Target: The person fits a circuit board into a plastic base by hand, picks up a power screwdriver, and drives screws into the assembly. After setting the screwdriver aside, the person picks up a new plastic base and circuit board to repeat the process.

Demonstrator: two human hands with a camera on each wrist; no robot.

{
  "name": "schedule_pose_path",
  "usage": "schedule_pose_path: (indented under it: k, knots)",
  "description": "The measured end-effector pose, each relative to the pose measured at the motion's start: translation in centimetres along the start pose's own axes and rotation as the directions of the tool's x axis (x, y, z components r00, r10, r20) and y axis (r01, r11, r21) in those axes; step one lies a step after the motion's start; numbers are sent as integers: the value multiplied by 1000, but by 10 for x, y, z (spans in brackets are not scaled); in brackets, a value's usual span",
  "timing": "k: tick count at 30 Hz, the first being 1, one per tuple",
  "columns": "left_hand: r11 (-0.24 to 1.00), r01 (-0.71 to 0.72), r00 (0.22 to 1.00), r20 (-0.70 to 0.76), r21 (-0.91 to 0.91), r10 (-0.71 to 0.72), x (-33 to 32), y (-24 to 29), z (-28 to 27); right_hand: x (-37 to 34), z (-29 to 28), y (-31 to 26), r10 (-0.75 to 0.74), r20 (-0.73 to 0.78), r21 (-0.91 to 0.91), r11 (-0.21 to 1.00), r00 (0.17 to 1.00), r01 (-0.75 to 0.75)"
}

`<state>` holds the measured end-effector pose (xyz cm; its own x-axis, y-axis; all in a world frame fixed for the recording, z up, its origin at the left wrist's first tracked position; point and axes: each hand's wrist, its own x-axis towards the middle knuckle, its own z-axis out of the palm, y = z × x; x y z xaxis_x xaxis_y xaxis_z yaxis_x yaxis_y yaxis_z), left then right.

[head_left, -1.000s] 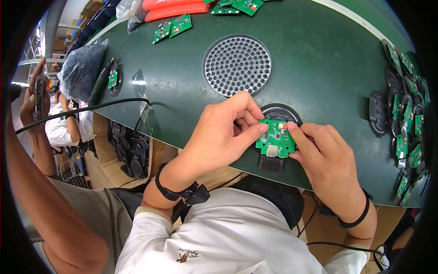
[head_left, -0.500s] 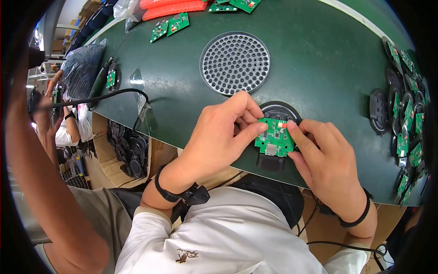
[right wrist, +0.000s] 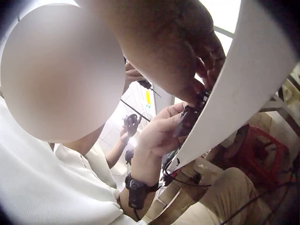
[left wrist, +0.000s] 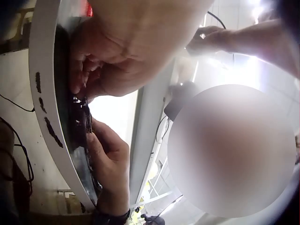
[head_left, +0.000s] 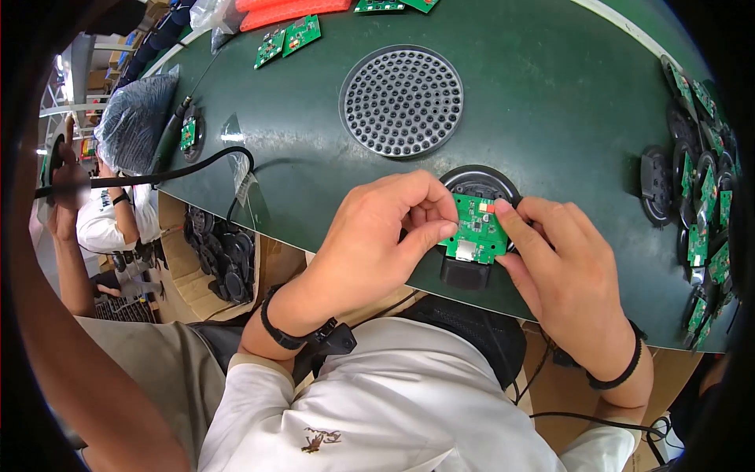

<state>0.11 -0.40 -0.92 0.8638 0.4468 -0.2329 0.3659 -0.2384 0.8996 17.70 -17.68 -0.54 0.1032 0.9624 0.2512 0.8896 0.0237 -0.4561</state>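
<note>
A green circuit board (head_left: 476, 228) lies over a black plastic housing (head_left: 465, 274) with a round rim, close to the table's front edge. My left hand (head_left: 385, 224) pinches at the board's left edge, thumb tip on the edge and the other fingers curled behind it. From the other side my right hand (head_left: 562, 256) grips the board, its thumb on the upper right corner beside a small red-and-white connector. The right fingertips go out of sight under the edge. In the left wrist view both hands meet at the thin dark housing (left wrist: 80, 124), seen side-on.
Beyond the hands stands a round black tray (head_left: 401, 101) with many small cups. Housings with boards (head_left: 696, 212) pile up at the right. Loose boards (head_left: 301, 33) lie at the far left, near a screwdriver (head_left: 173, 134) and a black cable (head_left: 197, 167). Another person's arm (head_left: 86, 315) is at left.
My left fingers have slipped slightly down the board's left edge, leaving its upper left corner more exposed. The right hand keeps its grip. The head view has shifted a little.
</note>
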Motion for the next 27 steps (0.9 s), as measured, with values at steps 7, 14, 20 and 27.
schedule_pose_path:
  k: [7, 14, 20, 27]
  knots:
    - [989, -47, 997, -54, 141, 56, -2, 5, 4, 1, 1, 1, 3, -14, 0, 1000, 1000, -3]
    - [993, -37, 999, -8, 116, 38, 1, 6, -1, 1, 0, 0, 9, -5, 4, 1000, 1000, -9]
    - [985, -49, 999, -8, 168, 51, 1, 7, 2, 0, 0, 0, 11, -3, 4, 1000, 1000, -11]
    - [979, -49, 998, -18, 200, 54, 0, 11, 2, -1, 0, -1, 8, 3, -9, 1000, 1000, -8]
